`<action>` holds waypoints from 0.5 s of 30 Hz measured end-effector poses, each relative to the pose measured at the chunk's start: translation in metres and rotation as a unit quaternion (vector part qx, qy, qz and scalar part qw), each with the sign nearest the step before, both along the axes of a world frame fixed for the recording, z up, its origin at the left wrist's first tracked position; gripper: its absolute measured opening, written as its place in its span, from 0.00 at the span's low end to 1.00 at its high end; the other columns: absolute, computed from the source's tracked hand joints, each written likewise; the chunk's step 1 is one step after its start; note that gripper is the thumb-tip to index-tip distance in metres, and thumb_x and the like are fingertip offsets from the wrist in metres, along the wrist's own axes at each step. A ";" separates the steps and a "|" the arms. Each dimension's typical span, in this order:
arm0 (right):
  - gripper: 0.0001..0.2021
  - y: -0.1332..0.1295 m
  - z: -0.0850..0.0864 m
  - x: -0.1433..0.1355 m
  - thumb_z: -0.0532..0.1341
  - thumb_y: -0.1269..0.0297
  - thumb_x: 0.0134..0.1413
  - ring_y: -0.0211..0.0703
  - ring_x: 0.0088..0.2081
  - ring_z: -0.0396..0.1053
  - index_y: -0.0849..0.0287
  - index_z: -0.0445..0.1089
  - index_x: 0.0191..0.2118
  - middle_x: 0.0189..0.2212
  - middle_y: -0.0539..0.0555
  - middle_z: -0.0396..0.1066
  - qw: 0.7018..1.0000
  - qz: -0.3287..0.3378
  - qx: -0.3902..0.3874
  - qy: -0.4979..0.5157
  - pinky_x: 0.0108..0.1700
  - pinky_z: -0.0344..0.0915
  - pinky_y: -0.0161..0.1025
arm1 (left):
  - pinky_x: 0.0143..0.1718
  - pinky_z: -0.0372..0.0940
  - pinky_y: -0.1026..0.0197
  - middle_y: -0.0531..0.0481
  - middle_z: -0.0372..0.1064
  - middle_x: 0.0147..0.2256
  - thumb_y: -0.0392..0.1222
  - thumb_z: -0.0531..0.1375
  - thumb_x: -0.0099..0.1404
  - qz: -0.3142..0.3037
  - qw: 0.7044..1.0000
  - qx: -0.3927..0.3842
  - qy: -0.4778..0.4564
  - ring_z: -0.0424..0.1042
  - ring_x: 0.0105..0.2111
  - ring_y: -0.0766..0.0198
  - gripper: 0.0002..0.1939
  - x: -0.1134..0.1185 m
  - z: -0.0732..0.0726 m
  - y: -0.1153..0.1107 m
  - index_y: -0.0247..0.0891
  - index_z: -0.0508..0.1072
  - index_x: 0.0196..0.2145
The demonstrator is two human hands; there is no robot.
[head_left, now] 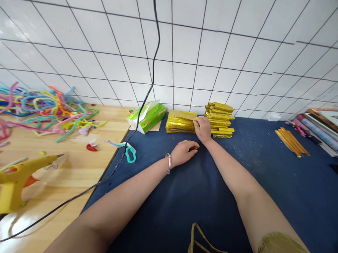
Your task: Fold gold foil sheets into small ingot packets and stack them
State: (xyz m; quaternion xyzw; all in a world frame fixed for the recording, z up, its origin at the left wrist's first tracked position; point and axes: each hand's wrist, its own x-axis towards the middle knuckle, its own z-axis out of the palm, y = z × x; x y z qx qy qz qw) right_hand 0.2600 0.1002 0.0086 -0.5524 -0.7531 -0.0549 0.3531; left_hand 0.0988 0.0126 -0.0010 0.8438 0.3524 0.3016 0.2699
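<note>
A flat stack of gold foil sheets (180, 123) lies on the dark blue mat (256, 175) near the tiled wall. Beside it on the right, gold foil rolls (221, 117) are piled up. My right hand (203, 128) is at the right end of the flat stack, its bent fingers pinching the edge of a top sheet. Nearer to me, my left hand (184, 152) is just above the mat, with a bracelet at the wrist. Its fingers are curled toward the thumb, and whatever may be between them is too small to make out.
A green tissue box (148, 116) stands left of the stack, crossed by a hanging black cable (153, 66). On the wooden surface at left are a yellow glue gun (18, 176) and tangled pipe cleaners (43, 106). Gold strips (291, 141) and books (322, 133) lie at right.
</note>
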 end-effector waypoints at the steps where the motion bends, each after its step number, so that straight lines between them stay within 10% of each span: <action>1: 0.16 0.000 0.001 0.001 0.44 0.60 0.63 0.48 0.46 0.60 0.56 0.69 0.39 0.41 0.57 0.68 1.000 0.001 0.008 0.023 0.53 0.52 0.44 | 0.45 0.64 0.57 0.52 0.73 0.36 0.36 0.57 0.61 0.001 1.000 -0.001 -0.006 0.69 0.38 0.62 0.11 0.000 0.000 0.000 0.42 0.73 0.42; 15: 0.15 -0.006 0.023 0.002 0.43 0.52 0.62 0.43 0.39 0.63 0.55 0.59 0.39 0.35 0.53 0.63 0.968 0.009 0.021 0.251 0.45 0.60 0.40 | 0.43 0.66 0.61 0.48 0.70 0.42 0.46 0.54 0.65 0.137 0.951 -0.105 -0.257 0.70 0.39 0.65 0.15 -0.006 -0.007 0.011 0.39 0.67 0.47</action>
